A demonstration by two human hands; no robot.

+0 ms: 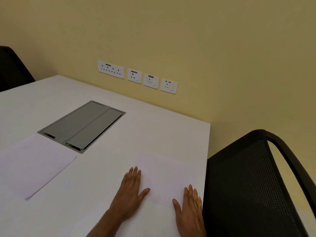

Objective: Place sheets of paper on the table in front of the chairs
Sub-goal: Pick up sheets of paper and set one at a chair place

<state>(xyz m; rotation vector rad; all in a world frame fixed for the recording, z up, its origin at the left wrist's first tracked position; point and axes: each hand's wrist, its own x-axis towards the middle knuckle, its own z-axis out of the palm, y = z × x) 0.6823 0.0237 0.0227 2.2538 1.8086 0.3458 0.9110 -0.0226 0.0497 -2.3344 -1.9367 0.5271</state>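
A single white sheet of paper (164, 175) lies flat on the white table (136, 127), close to the right edge and in front of a black mesh chair (253, 182). My left hand (131, 190) rests flat on the sheet's left side, fingers together, thumb out. My right hand (189, 211) lies flat on the sheet's near right corner by the table edge. Neither hand grips anything. A stack of white sheets (34, 165) sits on the table at the left.
A grey metal cable hatch (82, 125) is set into the tabletop behind the stack. Another dark chair (12, 71) stands at the far left. Wall sockets (136, 76) line the yellow wall beyond the table's far edge.
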